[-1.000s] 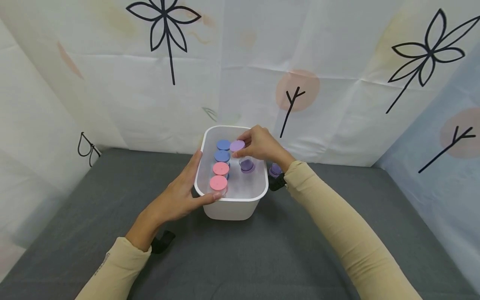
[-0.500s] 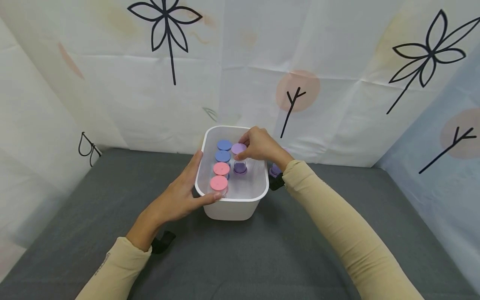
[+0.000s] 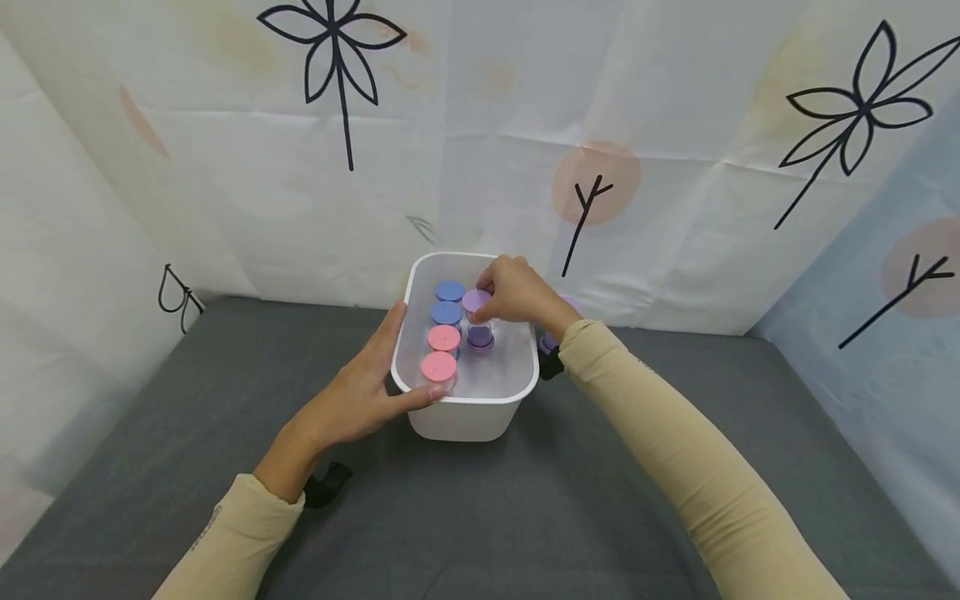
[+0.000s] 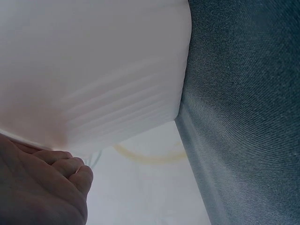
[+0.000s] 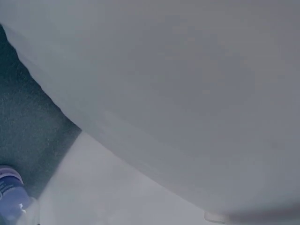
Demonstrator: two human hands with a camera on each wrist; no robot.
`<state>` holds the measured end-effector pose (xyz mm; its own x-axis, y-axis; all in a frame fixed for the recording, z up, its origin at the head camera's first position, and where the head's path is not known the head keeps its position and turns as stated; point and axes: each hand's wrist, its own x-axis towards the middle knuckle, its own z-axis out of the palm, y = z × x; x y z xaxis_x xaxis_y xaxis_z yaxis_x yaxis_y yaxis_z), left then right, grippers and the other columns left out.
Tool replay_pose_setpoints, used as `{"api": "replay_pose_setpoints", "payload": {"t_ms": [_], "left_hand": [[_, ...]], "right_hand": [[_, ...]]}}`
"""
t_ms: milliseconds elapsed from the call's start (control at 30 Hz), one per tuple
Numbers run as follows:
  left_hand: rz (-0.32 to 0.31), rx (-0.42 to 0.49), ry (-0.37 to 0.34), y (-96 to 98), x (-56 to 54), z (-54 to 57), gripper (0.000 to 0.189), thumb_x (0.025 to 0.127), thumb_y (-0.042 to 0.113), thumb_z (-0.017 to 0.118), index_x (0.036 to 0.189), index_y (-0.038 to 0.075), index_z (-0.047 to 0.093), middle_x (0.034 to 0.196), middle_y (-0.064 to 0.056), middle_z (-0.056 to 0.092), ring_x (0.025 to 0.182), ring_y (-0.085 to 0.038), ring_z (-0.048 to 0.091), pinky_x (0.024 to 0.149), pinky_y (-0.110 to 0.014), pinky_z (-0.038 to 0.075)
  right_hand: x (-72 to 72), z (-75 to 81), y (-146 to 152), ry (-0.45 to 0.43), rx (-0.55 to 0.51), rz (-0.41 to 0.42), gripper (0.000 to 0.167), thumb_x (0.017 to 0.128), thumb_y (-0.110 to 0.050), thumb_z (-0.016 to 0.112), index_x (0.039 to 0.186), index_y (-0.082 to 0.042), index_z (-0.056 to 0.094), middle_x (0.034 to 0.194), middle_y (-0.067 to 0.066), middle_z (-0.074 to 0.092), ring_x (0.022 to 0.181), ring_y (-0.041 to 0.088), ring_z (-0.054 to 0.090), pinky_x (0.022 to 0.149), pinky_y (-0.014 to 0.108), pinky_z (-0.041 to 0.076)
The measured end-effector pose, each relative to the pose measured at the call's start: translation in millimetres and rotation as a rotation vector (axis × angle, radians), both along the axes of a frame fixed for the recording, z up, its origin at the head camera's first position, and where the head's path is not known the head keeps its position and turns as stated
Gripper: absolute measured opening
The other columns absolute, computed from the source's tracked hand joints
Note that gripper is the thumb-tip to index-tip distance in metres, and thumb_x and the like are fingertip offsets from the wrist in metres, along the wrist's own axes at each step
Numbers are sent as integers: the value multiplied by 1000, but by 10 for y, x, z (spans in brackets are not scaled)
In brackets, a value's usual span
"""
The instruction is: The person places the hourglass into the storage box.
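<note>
A white plastic bin (image 3: 480, 421) stands on the dark cloth. My left hand (image 3: 352, 392) grips it at the near left corner, thumb over the front rim and fingers along the outer left wall. Inside, my right hand (image 3: 517, 292) pinches a small clear jar by its lilac lid (image 3: 475, 300); the jar is upright with purple toward its bottom. It is beside a row of jars along the left wall, two with blue lids (image 3: 446, 313) and two with pink lids (image 3: 438, 367). The right wrist view shows mostly the bin's outer wall (image 5: 164, 93), with the hand hidden.
Outside the bin on its right, another purple jar (image 3: 549, 342) is partly hidden by my right wrist. The dark grey cloth (image 3: 480, 517) spreads around the bin. A printed white curtain (image 3: 495, 192) hangs right behind it.
The jar in my right hand has gone from tilted to upright, its bottom swinging left toward the row, and it sits slightly lower. My left hand has stayed on the bin.
</note>
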<state>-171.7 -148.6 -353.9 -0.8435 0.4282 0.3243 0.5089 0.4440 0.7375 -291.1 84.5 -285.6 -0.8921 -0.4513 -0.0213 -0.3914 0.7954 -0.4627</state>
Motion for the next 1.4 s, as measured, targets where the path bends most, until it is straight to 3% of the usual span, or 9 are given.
{"api": "replay_pose_setpoints", "payload": {"t_ms": [233,333,500,633,900,1100,1200,1300,1400], "left_hand": [[3,1,-7,0,0,-1,113,86,50,78,162,41,-5,168,11,8,145,-23,32,110,-57,35],[17,-11,-16,-3,8,2,113,86,52,77,162,40,-5,168,9,6,147,-23,29,110,-59,34],[45,-41,-42,-15,17,0,114,85,55,76,163,36,-6,169,9,3,149,-24,25,110,-61,33],[40,-40,-44,-11,21,11,115,85,54,76,163,35,-6,169,8,3,148,-26,27,109,-61,34],[11,-4,-20,-3,5,12,114,85,50,78,161,42,-6,168,10,6,145,-26,32,108,-60,36],[18,-9,-18,-7,13,10,114,85,51,78,161,42,-6,167,15,5,146,-25,29,109,-60,34],[17,-14,-16,-7,9,1,114,85,51,78,161,42,-6,168,13,5,147,-25,30,109,-59,35],[18,-16,-17,-8,5,-2,114,86,51,78,161,42,-7,168,10,5,147,-26,30,109,-60,35],[24,-20,-25,-13,9,2,114,85,52,78,161,42,-8,168,11,4,147,-26,29,109,-60,34]], "right_hand": [[16,-34,-42,25,52,8,37,76,-18,91,106,-1,79,84,4,72,92,25,50,76,34,41],[11,-45,-53,37,58,17,36,76,-19,90,105,0,79,81,4,71,87,24,51,72,33,41],[16,-50,-60,59,48,28,21,77,-19,90,84,-3,78,61,-1,57,68,17,46,60,29,35],[30,-69,-62,77,47,20,31,78,-21,90,65,-6,66,54,-4,43,59,14,40,56,28,31],[40,-95,-73,132,90,19,41,77,-25,90,60,-7,58,52,-5,38,57,13,39,55,28,30],[76,-75,-65,126,83,-3,32,76,-26,91,84,0,73,67,3,54,70,20,48,63,30,37],[103,-61,-36,110,46,-22,46,76,-26,92,108,3,75,92,11,71,92,26,59,81,34,45],[129,-42,19,85,-28,-37,60,76,-26,92,123,5,70,114,16,72,110,30,63,98,38,47],[167,-14,82,51,-111,-38,65,77,-26,91,128,6,67,118,17,71,111,28,68,96,40,51]]}}
